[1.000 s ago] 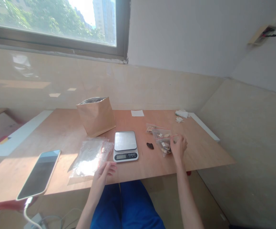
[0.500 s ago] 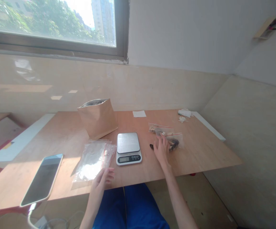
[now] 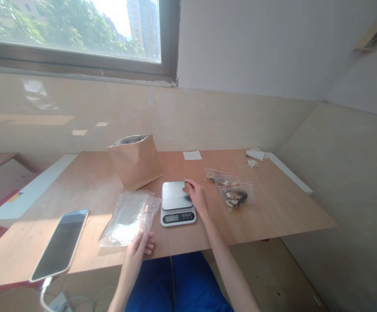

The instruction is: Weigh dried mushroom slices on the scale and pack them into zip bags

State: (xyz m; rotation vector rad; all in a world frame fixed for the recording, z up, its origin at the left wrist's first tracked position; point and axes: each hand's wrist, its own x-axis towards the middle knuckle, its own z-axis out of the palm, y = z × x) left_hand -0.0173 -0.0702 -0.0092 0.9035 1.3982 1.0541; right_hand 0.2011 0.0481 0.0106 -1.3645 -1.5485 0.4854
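My right hand (image 3: 197,195) is closed, its fingertips pinching a small flat brown piece (image 3: 186,189) over the right side of the scale's steel plate. The kitchen scale (image 3: 175,197) is white, with a dark display panel at its front; its reading is too small to make out. My left hand (image 3: 142,245) lies at the table's front edge with loosely curved fingers apart, beside the lower corner of a stack of clear zip bags (image 3: 125,219). To the right of the scale lie several clear zip bags of dried pieces (image 3: 235,197), pale and dark, with small white labels.
An open brown paper pouch (image 3: 138,162) stands behind the clear bags. A phone (image 3: 60,245) with a charging cable lies at the left. White paper (image 3: 192,155) lies near the wall, and crumpled white scraps (image 3: 253,162) sit at the back right of the wooden table (image 3: 282,203).
My right hand has moved left from the filled bags to the scale, carrying the small brown piece. My left hand has barely moved. The view has shifted slightly.
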